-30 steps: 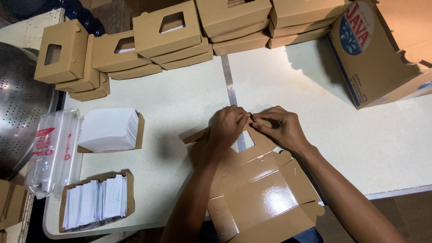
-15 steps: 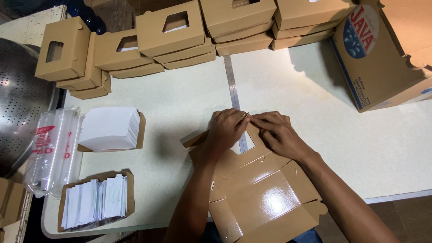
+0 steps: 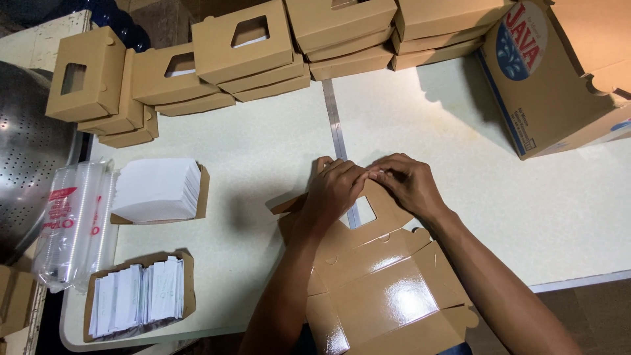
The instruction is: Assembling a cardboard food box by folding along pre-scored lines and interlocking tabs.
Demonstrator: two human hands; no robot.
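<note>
Pinching fingers of left hand (image 3: pixel 336 190) and right hand (image 3: pixel 409 184) on flat, unfolded brown windowed carton (image 3: pixel 381 289), glossy inside.

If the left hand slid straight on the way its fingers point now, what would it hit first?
The left hand points up and to the right, and its fingertips already meet the right hand over the flat brown carton. So it would likely press into the right hand's fingers first; depth there is hard to judge.

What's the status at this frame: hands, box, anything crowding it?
Left hand and right hand both pinching far edge of unfolded windowed cardboard box. Box flat on table. Nothing blocking; stack of white paper sits apart, left.
</note>
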